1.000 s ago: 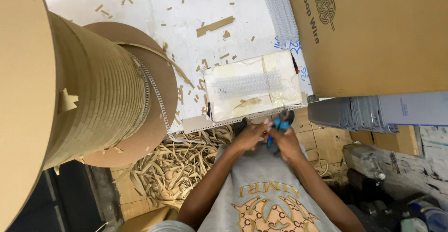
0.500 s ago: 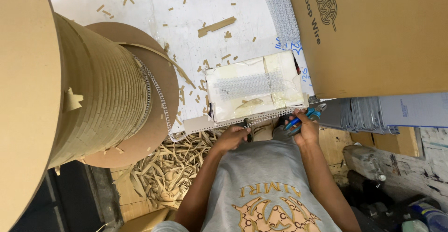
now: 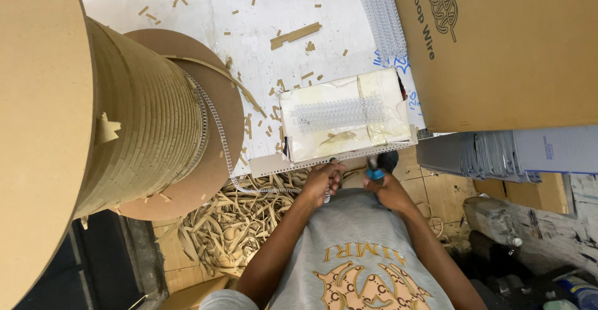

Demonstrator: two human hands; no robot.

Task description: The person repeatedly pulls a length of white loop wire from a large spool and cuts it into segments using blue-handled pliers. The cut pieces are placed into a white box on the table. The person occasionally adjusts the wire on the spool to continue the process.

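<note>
We are looking down at a white bench point(image 3: 205, 29) littered with brown paper scraps. Left hand point(image 3: 322, 182) is sitting at the bench's near edge, grip closed around a length of white wire binding strip point(image 3: 268, 190) that is running from the big cardboard spool point(image 3: 143, 123) on the left, down past the bench edge and into the fingers. Right hand point(image 3: 387, 188) is just beside it, apart from it, grip closed around blue-handled cutters point(image 3: 375, 173); the tool head is pointing up toward the bench edge, and we cannot tell whether its blades are open.

Right above both hands, a shallow white tray point(image 3: 380, 129) is sitting on the bench, holding a short cut piece of wire comb point(image 3: 336, 112). Another wire comb length point(image 3: 381, 14) is lying farther back, touching a large brown carton point(image 3: 498, 48) on the right. A pile of brown paper ribbon waste point(image 3: 230, 223) is lying on the floor below the spool, left of the person's grey shirt point(image 3: 361, 254). Grey stacked covers point(image 3: 479, 154) are sitting under the carton at right.
</note>
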